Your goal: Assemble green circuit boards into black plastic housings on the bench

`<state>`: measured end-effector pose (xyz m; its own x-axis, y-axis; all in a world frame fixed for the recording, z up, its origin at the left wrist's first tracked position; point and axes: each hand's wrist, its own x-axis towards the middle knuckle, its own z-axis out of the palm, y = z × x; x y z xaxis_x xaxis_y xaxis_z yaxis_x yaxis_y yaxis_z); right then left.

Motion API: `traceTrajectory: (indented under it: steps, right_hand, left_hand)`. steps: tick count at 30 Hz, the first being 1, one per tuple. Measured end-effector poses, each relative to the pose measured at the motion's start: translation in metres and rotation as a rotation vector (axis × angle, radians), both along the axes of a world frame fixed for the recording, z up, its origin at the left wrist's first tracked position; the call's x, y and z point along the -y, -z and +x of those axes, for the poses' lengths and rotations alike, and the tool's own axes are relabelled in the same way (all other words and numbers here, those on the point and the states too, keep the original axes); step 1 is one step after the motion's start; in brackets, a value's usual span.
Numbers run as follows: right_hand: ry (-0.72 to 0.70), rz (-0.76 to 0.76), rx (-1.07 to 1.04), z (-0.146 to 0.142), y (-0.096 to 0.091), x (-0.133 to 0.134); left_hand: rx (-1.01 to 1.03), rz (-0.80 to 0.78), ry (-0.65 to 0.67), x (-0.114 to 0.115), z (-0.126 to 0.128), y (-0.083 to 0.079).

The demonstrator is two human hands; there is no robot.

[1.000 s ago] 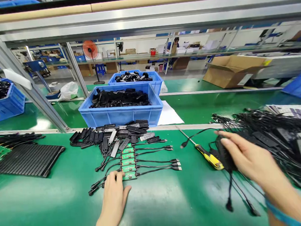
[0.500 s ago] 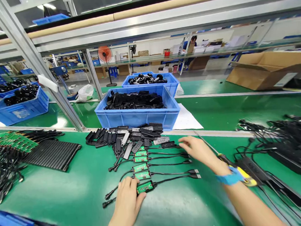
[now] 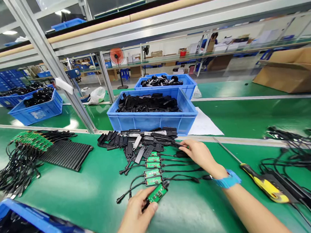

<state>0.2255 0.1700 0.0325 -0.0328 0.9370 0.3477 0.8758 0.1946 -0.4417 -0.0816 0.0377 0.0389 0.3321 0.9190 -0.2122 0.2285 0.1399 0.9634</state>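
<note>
My left hand (image 3: 137,214) pinches a small green circuit board (image 3: 157,193) seated in a black case, tilted up at its right end, with a black cable running from it. Above it on the green bench, several similar boards (image 3: 153,173) lie in a column with cables to both sides. My right hand (image 3: 199,154), with a blue wristband (image 3: 227,179), closes its thumb and fingers on a thin black plastic cover (image 3: 176,144) at the right edge of a heap of black and grey covers (image 3: 138,141). The fingers partly hide that cover.
A blue bin (image 3: 153,122) of black parts stands behind the heap. A yellow-handled screwdriver (image 3: 265,185) lies at right beside black cabled units (image 3: 294,180). Boards with bundled cables (image 3: 32,141) and a ribbed black tray (image 3: 67,155) sit at left. Another blue bin (image 3: 49,227) is front left.
My left hand has lifted and tilted the nearest board off the row. My right hand has moved left to the heap and taken hold of a black cover. The view has shifted left.
</note>
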Motion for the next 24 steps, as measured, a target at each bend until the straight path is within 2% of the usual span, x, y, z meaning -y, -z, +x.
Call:
traceTrajectory:
  steps: [4, 7, 9, 12, 15, 20, 24]
  right_hand:
    - [-0.005, 0.132, -0.171, -0.01, -0.032, 0.045]
    - [-0.168, 0.159, -0.34, -0.029, -0.051, 0.085]
    - [-0.286, 0.145, -0.466, -0.043, -0.056, 0.109]
    - [-0.285, 0.075, -0.605, -0.063, -0.05, 0.132]
    - [-0.245, 0.009, -0.695, -0.075, -0.038, 0.142]
    - [-0.267, -0.009, -0.615, -0.078, -0.031, 0.145]
    - [-0.241, 0.055, -0.54, -0.082, -0.025, 0.149]
  left_hand:
    - [0.437, -0.308, -0.008, 0.001, 0.015, -0.002]
    - [0.611, -0.436, -0.054, 0.003, 0.029, -0.003]
    - [0.647, -0.468, -0.042, 0.004, 0.038, -0.003]
    - [0.644, -0.456, 0.003, 0.007, 0.045, -0.001]
    - [0.607, -0.437, 0.042, 0.01, 0.047, 0.0]
    - [0.563, -0.41, 0.09, 0.015, 0.047, 0.002]
    - [0.491, -0.325, 0.043, 0.019, 0.05, 0.007]
